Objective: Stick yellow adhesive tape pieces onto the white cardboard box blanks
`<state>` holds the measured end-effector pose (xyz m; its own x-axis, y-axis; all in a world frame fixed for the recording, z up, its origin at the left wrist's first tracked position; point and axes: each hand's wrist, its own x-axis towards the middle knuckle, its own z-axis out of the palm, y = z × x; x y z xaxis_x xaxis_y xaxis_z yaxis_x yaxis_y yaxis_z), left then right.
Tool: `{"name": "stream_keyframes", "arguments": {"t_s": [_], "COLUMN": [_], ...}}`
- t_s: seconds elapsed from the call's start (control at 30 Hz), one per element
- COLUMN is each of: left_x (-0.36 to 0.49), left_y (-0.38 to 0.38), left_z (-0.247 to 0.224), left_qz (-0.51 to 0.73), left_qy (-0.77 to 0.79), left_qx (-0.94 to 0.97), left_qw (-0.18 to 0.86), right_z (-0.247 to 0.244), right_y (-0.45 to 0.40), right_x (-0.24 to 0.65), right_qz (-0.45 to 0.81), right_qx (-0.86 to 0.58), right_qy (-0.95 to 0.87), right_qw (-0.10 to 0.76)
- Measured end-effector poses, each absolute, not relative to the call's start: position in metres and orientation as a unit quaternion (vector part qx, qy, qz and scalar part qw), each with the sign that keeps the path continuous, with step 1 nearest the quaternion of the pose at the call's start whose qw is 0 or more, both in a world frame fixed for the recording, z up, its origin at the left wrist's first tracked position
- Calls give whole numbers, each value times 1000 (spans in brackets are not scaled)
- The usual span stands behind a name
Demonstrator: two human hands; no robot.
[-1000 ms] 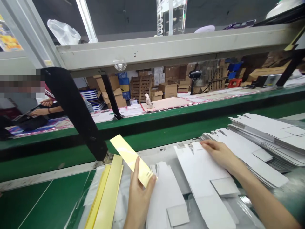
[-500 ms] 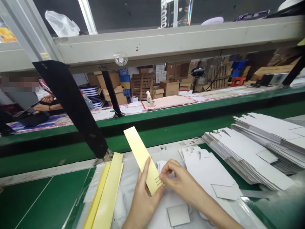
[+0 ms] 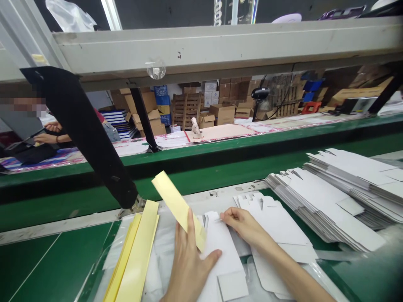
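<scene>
My left hand grips a long pale-gold card strip near its lower end, and the strip tilts up and to the left. My right hand lies with its fingertips on a loose white die-cut card blank, holding nothing visible. Left of my hands lies a pile of similar yellow strips. More white blanks spread under my right forearm. Two tall stacks of white die-cut card rise at the right.
A black angled support stands beyond the strips, before a green conveyor side. A grey metal beam crosses overhead. A co-worker's hands work at the far left. Cardboard boxes fill the background.
My right hand has moved right, off the strip's lower end and onto the white blank. The strip now leans further left in my left hand.
</scene>
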<state>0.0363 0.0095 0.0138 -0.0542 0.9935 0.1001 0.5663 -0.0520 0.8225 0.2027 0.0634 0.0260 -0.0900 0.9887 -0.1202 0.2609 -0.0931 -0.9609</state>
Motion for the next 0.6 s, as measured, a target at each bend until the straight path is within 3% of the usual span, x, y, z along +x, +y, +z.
{"name": "stream_keyframes", "arguments": {"t_s": [0.27, 0.6], "left_x": [41, 44], "left_y": [10, 8], "left_z": [3, 0], "left_qz": [319, 344], "left_qy": [682, 677], "left_qx": [624, 617], "left_qw": [208, 206], "right_z": [16, 10], "right_y": [59, 56], "right_x": [197, 192], "right_qz": [490, 464], "right_qx": [-567, -572], "right_qy": [-567, -583], "right_qw": [343, 342]}}
